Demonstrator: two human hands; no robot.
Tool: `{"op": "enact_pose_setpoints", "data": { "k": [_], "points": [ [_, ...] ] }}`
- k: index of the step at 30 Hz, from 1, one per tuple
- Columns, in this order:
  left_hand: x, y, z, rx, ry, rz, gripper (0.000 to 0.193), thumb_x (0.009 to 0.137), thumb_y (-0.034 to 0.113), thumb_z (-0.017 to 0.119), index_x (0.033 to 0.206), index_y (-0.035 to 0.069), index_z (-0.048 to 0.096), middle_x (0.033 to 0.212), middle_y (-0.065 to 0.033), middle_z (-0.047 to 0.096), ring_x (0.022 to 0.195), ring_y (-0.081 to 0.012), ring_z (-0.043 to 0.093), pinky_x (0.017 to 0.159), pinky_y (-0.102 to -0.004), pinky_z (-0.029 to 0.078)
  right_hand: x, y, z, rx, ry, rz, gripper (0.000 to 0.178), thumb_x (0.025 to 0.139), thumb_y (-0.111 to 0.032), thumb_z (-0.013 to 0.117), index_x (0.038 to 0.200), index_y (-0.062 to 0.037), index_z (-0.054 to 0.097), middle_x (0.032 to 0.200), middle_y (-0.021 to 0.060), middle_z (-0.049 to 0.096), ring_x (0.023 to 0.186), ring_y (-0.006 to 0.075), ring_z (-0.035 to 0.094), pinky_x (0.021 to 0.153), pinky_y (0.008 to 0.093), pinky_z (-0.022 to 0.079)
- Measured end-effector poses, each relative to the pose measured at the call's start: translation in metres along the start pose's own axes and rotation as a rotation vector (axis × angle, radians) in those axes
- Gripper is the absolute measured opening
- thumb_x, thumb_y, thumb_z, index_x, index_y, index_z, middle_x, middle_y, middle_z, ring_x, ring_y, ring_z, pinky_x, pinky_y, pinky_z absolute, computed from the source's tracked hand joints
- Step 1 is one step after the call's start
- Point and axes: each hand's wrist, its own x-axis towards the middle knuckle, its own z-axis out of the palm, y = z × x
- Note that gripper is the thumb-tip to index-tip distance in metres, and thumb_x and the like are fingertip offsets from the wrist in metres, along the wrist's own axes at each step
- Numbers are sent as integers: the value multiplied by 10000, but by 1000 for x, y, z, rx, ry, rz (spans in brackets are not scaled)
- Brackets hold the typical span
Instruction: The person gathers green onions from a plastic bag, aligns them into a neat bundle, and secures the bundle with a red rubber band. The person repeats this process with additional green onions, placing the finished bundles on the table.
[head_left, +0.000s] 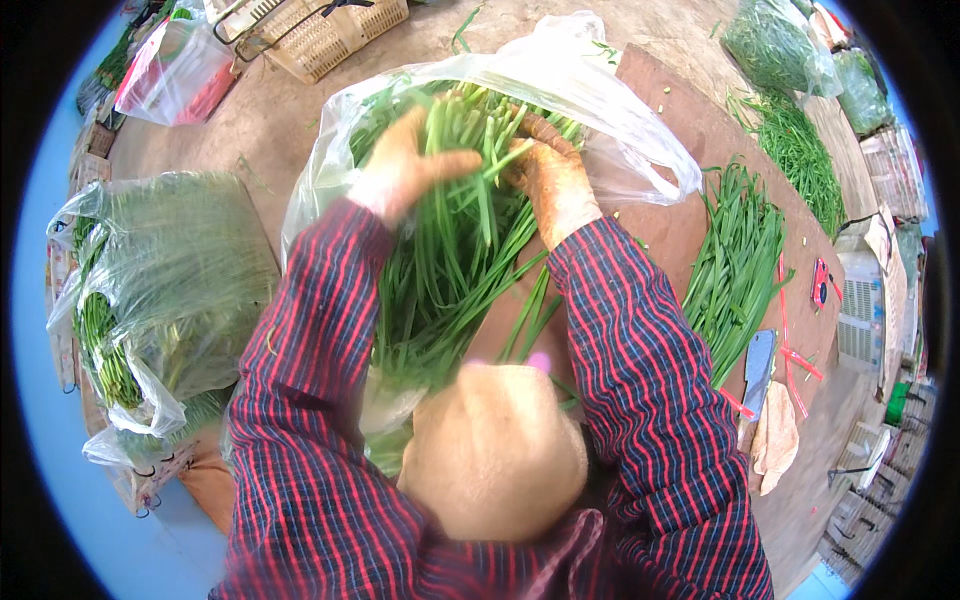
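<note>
In the middle lies a thick heap of long, leafy green stalks [455, 230], cut ends toward the far side, on and partly inside a clear plastic bag [640, 130]. My left hand [415, 170] is at the heap's left side, blurred, thumb stretched out sideways from the fingers over the stalks. Opposite it, my right hand [553, 185] has its fingers curled round stalks near the cut ends. Some fingertips are hidden among the greens. A few stalks hang loose below my right hand.
A plastic-wrapped bundle of greens [215, 290] is at left. Right of the heap lie loose greens [738, 265], a knife-like flat blade [758, 362], red ties [790, 365] and a beige cloth [775, 437]. A woven basket [318, 35] stands at the back. Beige fabric [495, 450] fills the lower middle.
</note>
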Motion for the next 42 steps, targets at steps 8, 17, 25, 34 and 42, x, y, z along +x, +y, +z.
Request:
{"op": "enact_pose_setpoints", "data": {
  "k": [8,17,25,34,42],
  "points": [
    [-26,-10,27,-36,98,217,1145,644,126,894,1556,14,210,1375,-170,571,1256,-241,567,1078,-347,456,-38,8,30,-347,-42,-360,286,918,-37,566,1183,13,662,1036,126,721,949,184,664,891,305,522],
    [1,-15,5,115,215,94,432,716,200,863,1065,15,689,994,-133,747,905,-214,718,861,-349,563,-37,-23,3,-553,-217,-419,331,976,-115,640,1300,-46,655,1119,86,730,928,192,670,914,307,527],
    [1,-8,2,161,181,67,570,690,152,867,1183,-20,640,1060,-139,735,974,-222,700,932,-340,534,24,-22,-1,-553,71,-521,401,934,-147,689,1314,-45,611,1273,140,659,1164,271,604,1027,363,454],
    [-23,3,10,135,182,246,633,748,190,846,1301,40,577,1174,-116,699,1073,-229,676,977,-326,523,-24,-7,19,-375,-198,-418,354,968,-117,628,1308,-19,643,1213,99,694,1122,183,615,1017,307,470],
    [-14,-4,12,106,136,164,692,736,158,876,1317,14,529,1224,-82,681,1105,-164,649,990,-309,516,-30,12,29,-362,-224,-528,400,965,-72,557,1357,-1,596,1263,178,663,1176,245,626,1052,317,446]
  ]
}}
